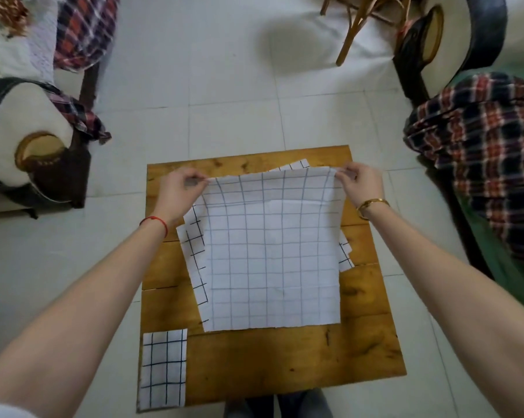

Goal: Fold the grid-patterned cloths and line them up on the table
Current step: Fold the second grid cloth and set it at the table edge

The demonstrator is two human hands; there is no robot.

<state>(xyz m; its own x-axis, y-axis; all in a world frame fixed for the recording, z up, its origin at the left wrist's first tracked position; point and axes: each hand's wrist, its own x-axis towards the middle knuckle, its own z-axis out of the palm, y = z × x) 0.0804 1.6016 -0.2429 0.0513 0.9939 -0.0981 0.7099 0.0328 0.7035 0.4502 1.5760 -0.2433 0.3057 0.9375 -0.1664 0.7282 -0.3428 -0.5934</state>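
A white grid-patterned cloth [273, 251] lies spread over the middle of the small wooden table [360, 351]. My left hand [181, 188] pinches its far left corner and my right hand [361, 182] pinches its far right corner, both lifted slightly off the table. Under it lies a stack of more grid cloths [196, 245], whose edges poke out at the left, the right and the far side. One folded grid cloth [163, 368] rests flat at the table's near left corner.
The table stands on a white tiled floor [224, 86]. An armchair [28, 140] with plaid fabric is at the left, a plaid-covered seat [481, 152] at the right, and wooden chair legs [354, 28] at the far side.
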